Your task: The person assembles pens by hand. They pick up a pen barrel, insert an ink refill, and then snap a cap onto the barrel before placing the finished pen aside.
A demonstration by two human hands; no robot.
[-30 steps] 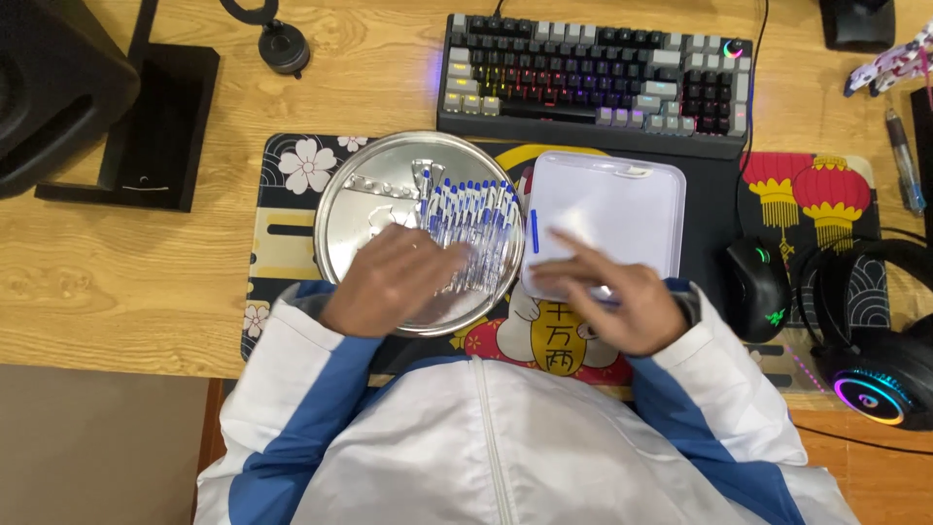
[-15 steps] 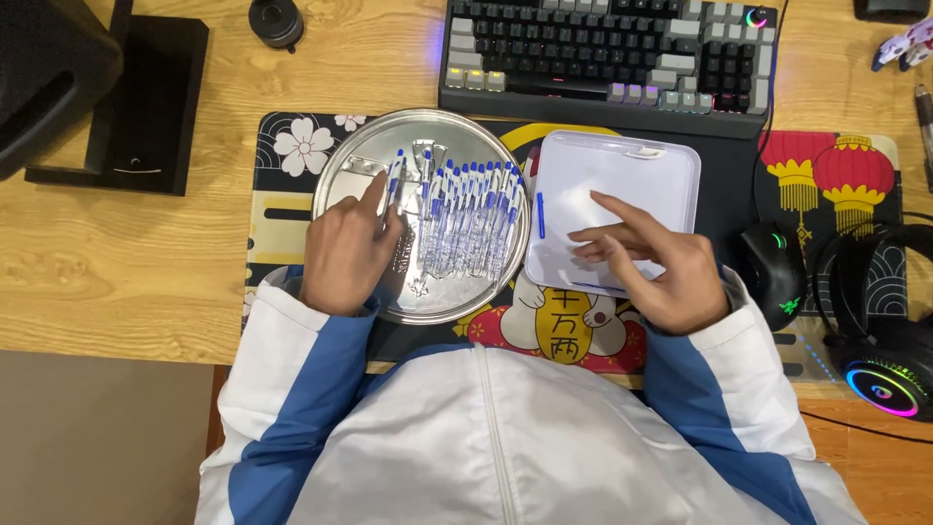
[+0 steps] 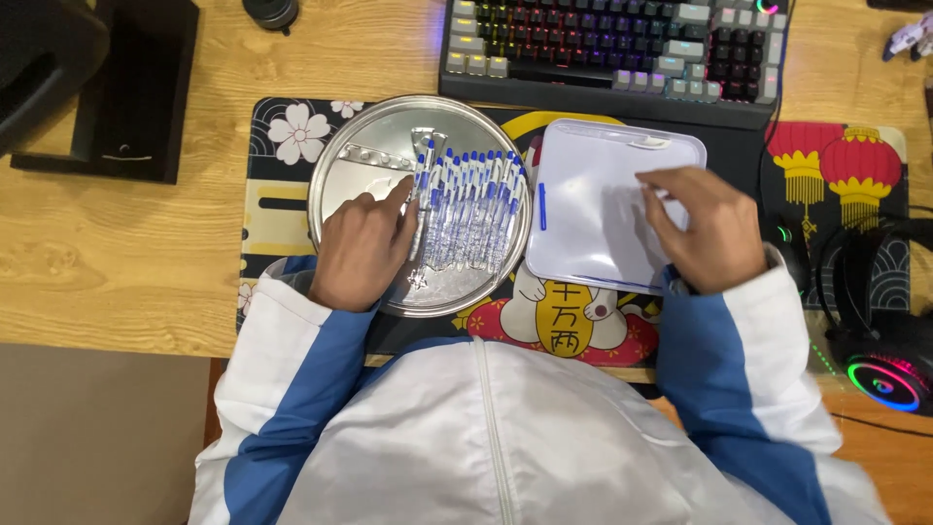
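Since a moment ago, the right hand [image 3: 702, 231] has slid up and to the right on the white board [image 3: 593, 209]. It now lies flat on the board's right part with its fingers spread, holding nothing. The left hand [image 3: 362, 248] has stayed on the round silver tray [image 3: 369, 156]. Its fingers are loosely bent, and their tips touch the left end of the row of pens [image 3: 466, 209]. I cannot tell if it grips 1 of them.

The pens are clear with blue caps. They lie side by side in the middle of the tray. 1 more blue pen [image 3: 542, 206] lies on the board's left edge.

Tray and board sit side by side on a dark mat [image 3: 282, 209] with flowers, red lanterns and a cat picture. The mat lies on a light wooden counter [image 3: 117, 253]. A keyboard [image 3: 622, 44] with glowing keys sits behind the board. A black stand [image 3: 126, 97] is at the far left. Headphones [image 3: 880, 331] with a glowing ring lie at the right edge. A grey floor [image 3: 97, 428] shows at the lower left. The person wears a white and blue jacket [image 3: 486, 437].
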